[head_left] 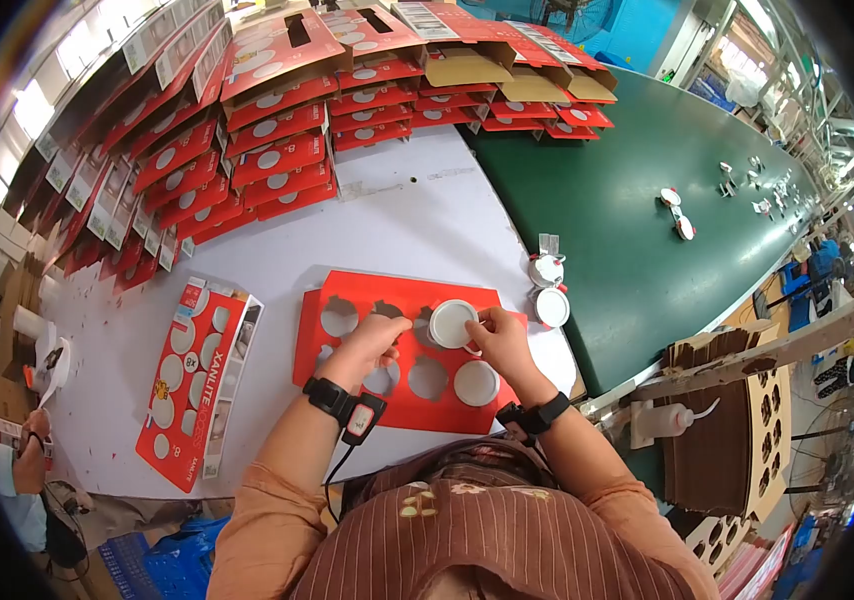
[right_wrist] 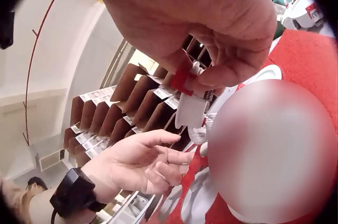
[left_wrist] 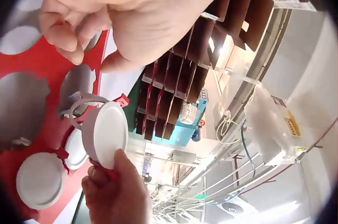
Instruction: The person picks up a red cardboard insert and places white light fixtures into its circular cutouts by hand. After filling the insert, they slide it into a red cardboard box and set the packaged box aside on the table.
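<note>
A red sheet with round holes (head_left: 367, 285) lies on the white table. My right hand (head_left: 502, 345) pinches a white round piece (head_left: 453, 325) by its edge, above the sheet. In the left wrist view that piece (left_wrist: 111, 134) is tilted, with a red tab and a clear loop; the right hand's (left_wrist: 121, 192) thumb is at its rim. My left hand (head_left: 367, 350) hovers over the sheet's holes, fingers loosely curled, holding nothing; the right wrist view shows this hand (right_wrist: 145, 163) beside the held piece (right_wrist: 189, 110). Another white disc (head_left: 476, 383) sits in a near right hole.
A printed red box (head_left: 175, 400) lies left of the sheet. Stacked red cartons (head_left: 277, 155) line the back. Two white discs (head_left: 551, 307) (head_left: 547, 268) lie right of the sheet, beside a green surface (head_left: 627, 260) with small parts. A white bottle (head_left: 665, 420) is at right; another person's hand (head_left: 35, 430) at far left.
</note>
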Available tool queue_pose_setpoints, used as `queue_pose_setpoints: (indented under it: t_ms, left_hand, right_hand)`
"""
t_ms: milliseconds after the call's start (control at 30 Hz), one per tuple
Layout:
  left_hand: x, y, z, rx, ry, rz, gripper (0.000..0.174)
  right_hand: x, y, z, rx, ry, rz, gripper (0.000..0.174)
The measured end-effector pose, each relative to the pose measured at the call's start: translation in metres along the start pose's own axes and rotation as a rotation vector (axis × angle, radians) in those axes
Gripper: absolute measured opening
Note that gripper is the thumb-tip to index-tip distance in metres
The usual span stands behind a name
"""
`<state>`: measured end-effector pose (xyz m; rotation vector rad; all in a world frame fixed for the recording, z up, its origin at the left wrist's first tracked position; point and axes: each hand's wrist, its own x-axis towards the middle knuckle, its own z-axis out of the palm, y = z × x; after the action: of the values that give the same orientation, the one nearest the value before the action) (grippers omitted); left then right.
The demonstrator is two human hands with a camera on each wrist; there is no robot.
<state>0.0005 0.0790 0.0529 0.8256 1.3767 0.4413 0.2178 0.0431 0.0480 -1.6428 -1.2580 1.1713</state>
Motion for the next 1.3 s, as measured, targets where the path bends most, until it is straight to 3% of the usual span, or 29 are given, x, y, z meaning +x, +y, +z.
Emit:
queue_pose_setpoints:
  t_ms: [167, 300, 367, 500, 567, 667, 733, 767, 900, 1000, 1067, 1200, 1267, 1300]
  left_hand:
    - [-0.016, -0.015, 0.001, -0.023, -0.090, 0.047, 0.022]
    - [-0.024, -0.025, 0.000, -0.083, -0.132, 0.088, 0.023]
    - [-0.028, -0.028, -0.002, -0.077, -0.115, 0.074, 0.025]
    - [-0.027, -0.045, 0.000, -0.140, -0.220, 0.149, 0.037]
    - [-0.030, -0.044, 0.007, -0.087, -0.155, 0.055, 0.057]
    - [-0.036, -0.044, 0.015, -0.076, -0.098, 0.024, 0.066]
    - [-0.036, -0.048, 0.022, -0.074, -0.064, 0.048, 0.066]
    - [-0.036, -0.048, 0.026, -0.075, -0.064, 0.040, 0.066]
    - [-0.032, -0.053, 0.035, -0.090, -0.080, 0.206, 0.058]
    - [-0.035, -0.052, 0.037, -0.075, -0.026, 0.159, 0.055]
    - [-0.035, -0.053, 0.039, -0.068, -0.015, 0.123, 0.058]
    - [-0.034, -0.050, 0.044, -0.026, 0.026, 0.087, 0.058]
    - [-0.028, -0.052, 0.045, 0.007, 0.058, 0.085, 0.058]
    - [-0.028, -0.051, 0.045, 0.006, 0.062, 0.079, 0.058]
  right_hand:
    - [-0.016, 0.000, 0.015, -0.407, 0.044, -0.099, 0.033]
    - [-0.019, 0.012, 0.024, -0.275, -0.002, -0.091, 0.031]
    - [-0.029, -0.004, 0.025, -0.042, -0.052, 0.088, 0.027]
    - [-0.030, 0.005, 0.033, -0.215, -0.051, 0.021, 0.023]
    - [-0.036, -0.002, 0.032, -0.187, -0.046, 0.038, 0.024]
    - [-0.028, 0.025, 0.033, -0.263, -0.043, -0.042, 0.021]
    - [-0.043, -0.010, 0.020, -0.135, -0.178, 0.231, 0.022]
    - [-0.041, -0.010, 0.019, -0.135, -0.181, 0.238, 0.022]
    - [-0.032, 0.013, 0.031, 0.352, -0.139, 0.429, 0.024]
    - [-0.033, 0.001, 0.025, 0.247, -0.143, 0.404, 0.022]
    - [-0.032, -0.007, 0.016, -0.272, -0.279, 0.257, 0.022]
    - [-0.023, 0.010, 0.013, -0.435, -0.324, 0.054, 0.019]
    - [-0.014, 0.015, 0.012, -1.009, -0.470, -0.443, 0.021]
    - [-0.009, 0.014, 0.010, -1.006, -0.477, -0.443, 0.021]
